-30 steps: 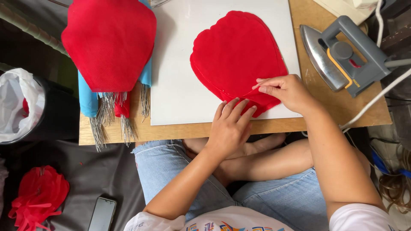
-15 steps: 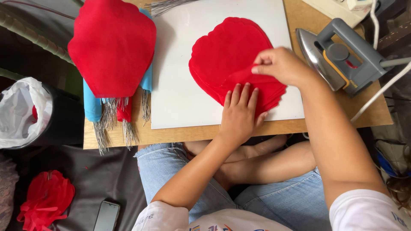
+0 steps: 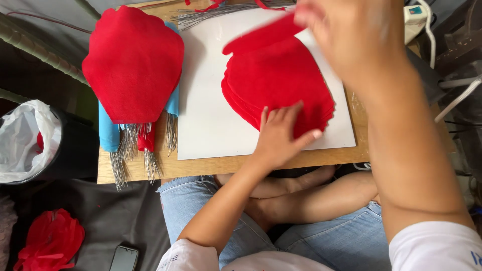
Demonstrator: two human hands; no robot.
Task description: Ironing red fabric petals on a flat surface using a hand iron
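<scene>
Left hand [image 3: 281,136] lay flat, fingers spread, pressing red petal stack [image 3: 281,85] on white board [image 3: 211,115] atop wooden surface [image 3: 226,164]. Right hand [image 3: 351,35] was raised close to camera, blurred, fingers pinching top red sheet [image 3: 261,37] lifted off stack. Exact grip hard to make out. Board's right edge hidden behind forearm. Second red stack [image 3: 133,60] sat left, over blue roll [image 3: 108,131].

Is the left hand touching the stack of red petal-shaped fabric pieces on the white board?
Touching. The head view shows the left hand lying flat on the stack of red petal-shaped fabric pieces, fingers spread across its lower edge.
</scene>
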